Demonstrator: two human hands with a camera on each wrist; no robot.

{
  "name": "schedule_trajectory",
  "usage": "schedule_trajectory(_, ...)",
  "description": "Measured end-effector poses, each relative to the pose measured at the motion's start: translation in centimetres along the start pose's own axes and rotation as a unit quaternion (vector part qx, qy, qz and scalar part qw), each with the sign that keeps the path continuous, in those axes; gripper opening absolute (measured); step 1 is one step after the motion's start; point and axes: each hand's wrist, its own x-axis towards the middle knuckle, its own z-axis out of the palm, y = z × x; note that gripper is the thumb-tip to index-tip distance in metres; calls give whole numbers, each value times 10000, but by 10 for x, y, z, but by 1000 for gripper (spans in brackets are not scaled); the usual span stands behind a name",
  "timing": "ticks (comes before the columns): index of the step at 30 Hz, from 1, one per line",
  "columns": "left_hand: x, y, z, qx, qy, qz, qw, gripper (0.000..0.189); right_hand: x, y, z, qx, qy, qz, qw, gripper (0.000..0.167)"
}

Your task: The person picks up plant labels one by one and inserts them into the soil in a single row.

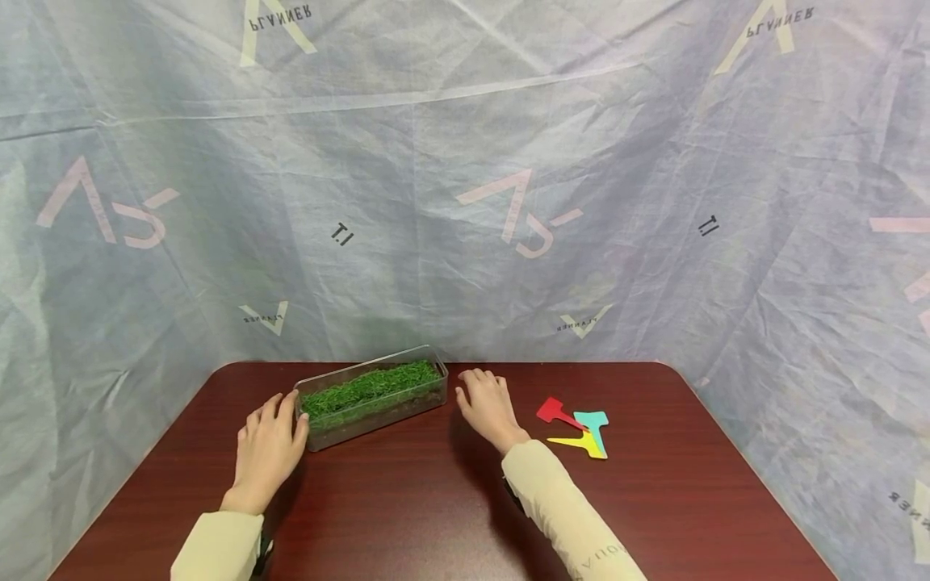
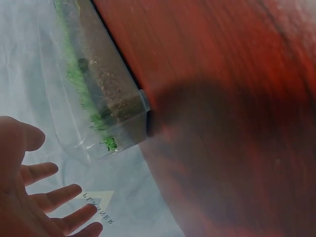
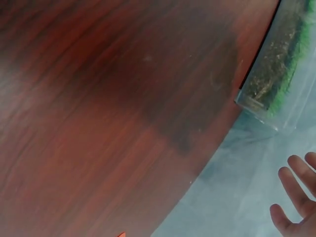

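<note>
Table [image 1: 407, 508], lower frame. Clear box [image 1: 381, 422] of grass [image 1: 370, 386], left of centre: judged best steadied from both ends, even pressure. Left hand [image 1: 266, 444] beside its left end, right hand [image 1: 489, 406] just off its right; both spread, pinching nothing.

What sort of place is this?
Probably a makeshift tabletop recording booth: printed grey fabric hangs behind and beside a reddish-brown table, which holds a clear container of grass and three coloured T-shaped tags.
</note>
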Motion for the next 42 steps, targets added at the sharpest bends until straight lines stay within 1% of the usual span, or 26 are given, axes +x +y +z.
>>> schedule_trajectory(3,2,-2,2,-27,-91,-106,9999,45,7,-4,6,21,-71,103,9999,23)
schedule_trajectory(7,5,-2,3,-47,-303,-292,9991,46,13,-10,14,63,-194,236,9995,23)
schedule_trajectory(14,10,-3,8,-113,-639,-631,9959,47,23,-19,23,4,-368,549,9978,21)
schedule_trajectory(19,12,-3,10,-174,-715,-793,9941,48,27,-24,26,-40,-480,670,9966,24)
schedule_trajectory(21,13,-4,11,-201,-715,-820,9939,47,28,-25,26,-27,-523,736,9959,25)
schedule_trajectory(27,14,-6,16,-225,-655,-757,9947,47,31,-25,28,92,-562,934,9940,20)
schedule_trajectory(30,15,-6,18,-283,-716,-732,9943,48,33,-25,29,154,-582,1026,9929,19)
schedule_trajectory(37,17,-5,18,-374,-938,-778,9918,50,36,-25,31,182,-640,1186,9907,26)
schedule_trajectory(42,17,-5,16,-389,-943,-746,9920,50,37,-25,33,220,-673,1251,9896,25)
